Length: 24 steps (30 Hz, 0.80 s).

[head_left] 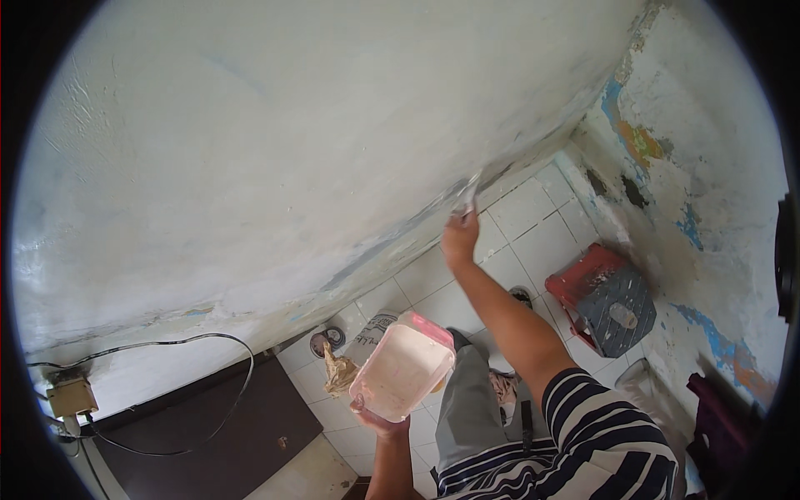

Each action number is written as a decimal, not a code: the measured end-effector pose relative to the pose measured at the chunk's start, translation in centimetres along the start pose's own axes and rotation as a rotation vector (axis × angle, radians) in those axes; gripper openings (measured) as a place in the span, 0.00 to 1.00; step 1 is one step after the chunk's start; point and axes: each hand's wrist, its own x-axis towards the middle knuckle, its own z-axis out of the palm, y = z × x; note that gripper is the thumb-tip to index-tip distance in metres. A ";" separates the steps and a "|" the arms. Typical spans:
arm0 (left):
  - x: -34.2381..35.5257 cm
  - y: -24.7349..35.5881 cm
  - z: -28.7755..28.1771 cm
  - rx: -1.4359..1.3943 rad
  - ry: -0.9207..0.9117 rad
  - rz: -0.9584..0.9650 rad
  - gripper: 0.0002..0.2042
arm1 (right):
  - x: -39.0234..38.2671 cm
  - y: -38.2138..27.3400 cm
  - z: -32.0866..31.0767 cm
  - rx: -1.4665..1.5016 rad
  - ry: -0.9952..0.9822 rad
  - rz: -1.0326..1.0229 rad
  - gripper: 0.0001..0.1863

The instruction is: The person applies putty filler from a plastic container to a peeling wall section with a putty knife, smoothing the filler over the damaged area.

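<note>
My left hand point(382, 419) grips the near end of a pink rectangular plastic tub point(432, 327). Its inside is coated with an off-white, paint-like material, and it tilts over my legs. Out ahead, my right hand point(461, 236) is closed round a slim, pale hand tool point(471, 190), too blurred to tell whether it is a brush or a putty knife. The tool's tip is at the lower part of the white wall point(250, 167), by a grey streak along the base. My fingers partly cover its handle.
A red and grey plastic step stool point(615, 307) stands right, near a peeling wall point(708, 167). Beside the tub are a white bucket point(372, 333), crumpled brown material point(337, 372) and a round can point(327, 342). A black cable point(242, 392) loops over a dark panel point(200, 433).
</note>
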 end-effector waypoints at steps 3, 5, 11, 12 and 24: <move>-1.1 -0.9 -1.4 -0.017 0.039 -0.021 0.43 | -3.3 -2.8 1.6 -0.218 -0.061 -0.020 0.38; -1.3 -1.5 -1.1 -0.020 0.037 -0.026 0.43 | -2.9 -0.3 1.0 -0.359 -0.106 -0.274 0.41; -1.1 -0.1 -1.1 -0.004 0.058 -0.022 0.42 | -5.2 1.3 -3.2 -0.325 -0.169 -0.248 0.40; -0.6 -0.3 -0.9 -0.014 0.071 -0.014 0.42 | -3.9 2.0 -3.8 -0.285 -0.031 -0.392 0.39; 0.0 -0.8 -0.8 0.024 0.038 -0.023 0.41 | -7.6 6.3 -3.0 -0.335 -0.275 -0.275 0.39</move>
